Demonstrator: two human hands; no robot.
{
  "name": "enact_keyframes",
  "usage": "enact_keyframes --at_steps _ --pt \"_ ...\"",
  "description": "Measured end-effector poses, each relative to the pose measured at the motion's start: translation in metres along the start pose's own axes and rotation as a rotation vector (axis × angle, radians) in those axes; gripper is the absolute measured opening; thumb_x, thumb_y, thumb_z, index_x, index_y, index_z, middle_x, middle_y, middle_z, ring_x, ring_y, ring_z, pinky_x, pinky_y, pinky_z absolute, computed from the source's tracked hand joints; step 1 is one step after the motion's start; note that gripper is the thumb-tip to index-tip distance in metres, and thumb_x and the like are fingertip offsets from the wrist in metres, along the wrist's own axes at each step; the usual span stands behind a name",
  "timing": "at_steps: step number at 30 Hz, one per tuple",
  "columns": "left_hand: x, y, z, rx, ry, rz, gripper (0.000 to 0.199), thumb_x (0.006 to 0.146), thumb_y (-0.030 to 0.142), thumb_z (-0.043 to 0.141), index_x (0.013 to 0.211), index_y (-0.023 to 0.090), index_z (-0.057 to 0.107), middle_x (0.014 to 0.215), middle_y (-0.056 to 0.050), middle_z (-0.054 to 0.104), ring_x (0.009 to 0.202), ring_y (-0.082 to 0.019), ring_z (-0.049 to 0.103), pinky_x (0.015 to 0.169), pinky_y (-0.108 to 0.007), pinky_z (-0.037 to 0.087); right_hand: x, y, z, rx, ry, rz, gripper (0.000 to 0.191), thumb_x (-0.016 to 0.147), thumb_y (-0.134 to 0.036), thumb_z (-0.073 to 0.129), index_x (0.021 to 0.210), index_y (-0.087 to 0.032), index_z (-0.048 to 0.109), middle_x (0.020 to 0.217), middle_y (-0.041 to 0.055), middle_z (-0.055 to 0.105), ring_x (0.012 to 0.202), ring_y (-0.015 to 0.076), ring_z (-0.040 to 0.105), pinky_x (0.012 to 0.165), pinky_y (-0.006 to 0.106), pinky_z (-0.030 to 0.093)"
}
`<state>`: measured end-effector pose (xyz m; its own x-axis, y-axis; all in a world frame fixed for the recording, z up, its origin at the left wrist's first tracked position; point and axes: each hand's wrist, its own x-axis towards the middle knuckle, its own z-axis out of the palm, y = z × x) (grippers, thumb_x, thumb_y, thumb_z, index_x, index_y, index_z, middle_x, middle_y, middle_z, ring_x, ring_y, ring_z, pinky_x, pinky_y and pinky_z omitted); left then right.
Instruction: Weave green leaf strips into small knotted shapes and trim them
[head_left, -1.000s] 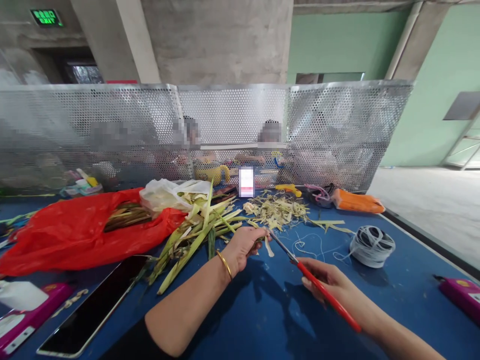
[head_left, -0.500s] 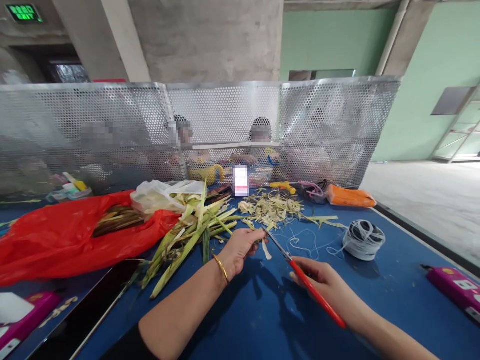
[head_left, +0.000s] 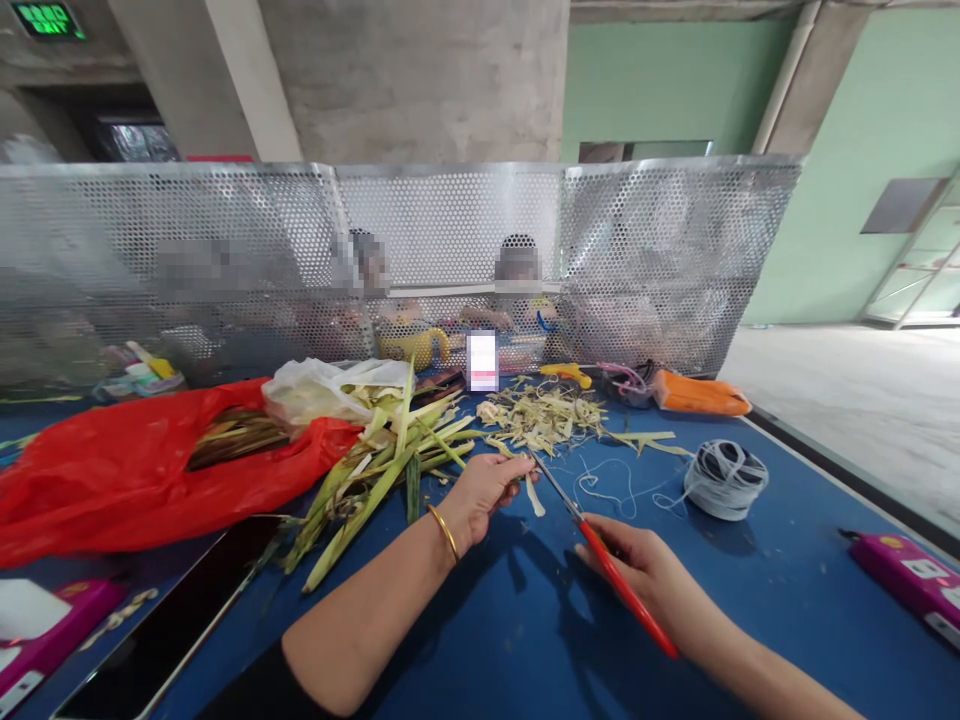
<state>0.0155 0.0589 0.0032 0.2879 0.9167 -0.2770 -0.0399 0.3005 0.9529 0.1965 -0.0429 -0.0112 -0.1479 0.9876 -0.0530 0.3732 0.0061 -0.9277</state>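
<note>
My left hand [head_left: 487, 492], with a gold bangle at the wrist, is closed in a pinch on a pale strip of husk [head_left: 535, 496] that hangs down below the fingertips. In my right hand [head_left: 630, 555] is a pair of red-handled scissors [head_left: 561, 489]. Their blades point up and left, with the tips right at my left fingertips; whether they touch the husk I cannot make out. Just beyond lies a heap of husk scraps [head_left: 547, 415]. To the left of my left hand is a bundle of long green and yellow husk leaves [head_left: 367, 490].
A red plastic bag [head_left: 135, 470] and a white plastic bag [head_left: 307, 390] lie at the left. Below them rests a dark tablet [head_left: 169, 625]. A ball of grey string [head_left: 725, 480] and an orange packet [head_left: 701, 393] sit at right. A perforated metal screen [head_left: 450, 215] stands behind.
Both hands stay almost in place. The scissors' red handle has shifted slightly left with my right hand, and the blades remain at my left fingertips.
</note>
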Motion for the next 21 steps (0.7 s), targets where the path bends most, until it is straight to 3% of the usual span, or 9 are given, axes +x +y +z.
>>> enact_keyframes --at_steps 5,9,12,16,18,21 --pt "0.001 0.005 -0.004 -0.021 -0.094 0.043 0.029 0.063 0.036 0.073 0.079 0.012 0.071 0.075 -0.003 0.065 0.05 -0.004 0.041 0.045 -0.019 0.023 0.002 0.002 -0.008 0.109 0.085 0.025 0.058 0.075 -0.06 0.06 0.115 -0.017 0.056 0.067 -0.0031 0.051 0.049 0.0093 0.043 0.047 0.023 0.04" --pt "0.0 0.01 -0.01 -0.067 -0.215 0.043 0.032 0.064 0.033 0.075 0.088 0.014 0.071 0.075 -0.003 0.066 0.05 -0.004 0.043 0.045 -0.017 0.025 0.009 -0.009 -0.025 0.184 0.115 -0.068 0.064 0.074 -0.065 0.059 0.116 -0.019 0.05 0.073 -0.0017 0.049 0.056 0.0117 0.05 0.058 0.027 0.047" --pt "0.005 0.013 -0.017 -0.16 -0.138 0.021 0.027 0.064 0.032 0.077 0.08 0.012 0.069 0.076 -0.005 0.067 0.049 -0.004 0.044 0.044 -0.016 0.029 0.02 -0.024 -0.029 0.167 0.072 -0.139 0.066 0.069 -0.063 0.065 0.117 -0.021 0.049 0.08 0.0011 0.053 0.071 0.0164 0.055 0.068 0.029 0.048" --pt "0.016 0.017 -0.033 -0.269 0.081 0.02 0.025 0.07 0.036 0.073 0.081 0.014 0.066 0.065 0.001 0.062 0.048 -0.003 0.047 0.047 -0.015 0.035 0.037 -0.039 -0.019 0.137 0.049 -0.131 0.06 0.067 -0.056 0.071 0.11 -0.019 0.053 0.07 -0.0033 0.048 0.064 0.0133 0.048 0.061 0.026 0.043" --pt "0.018 0.018 -0.037 -0.275 0.108 0.002 0.026 0.066 0.034 0.076 0.08 0.014 0.066 0.062 0.002 0.061 0.048 -0.004 0.048 0.046 -0.015 0.035 0.043 -0.039 -0.016 0.156 0.062 -0.097 0.056 0.067 -0.057 0.07 0.106 -0.019 0.055 0.065 -0.0055 0.043 0.058 0.0111 0.044 0.054 0.024 0.039" --pt "0.014 0.018 -0.033 -0.227 0.042 0.01 0.028 0.061 0.033 0.079 0.079 0.013 0.069 0.071 -0.002 0.066 0.05 -0.005 0.049 0.047 -0.017 0.033 0.046 -0.032 -0.022 0.125 0.021 -0.042 0.061 0.067 -0.058 0.069 0.109 -0.017 0.055 0.062 -0.0069 0.04 0.053 0.0093 0.039 0.048 0.022 0.034"
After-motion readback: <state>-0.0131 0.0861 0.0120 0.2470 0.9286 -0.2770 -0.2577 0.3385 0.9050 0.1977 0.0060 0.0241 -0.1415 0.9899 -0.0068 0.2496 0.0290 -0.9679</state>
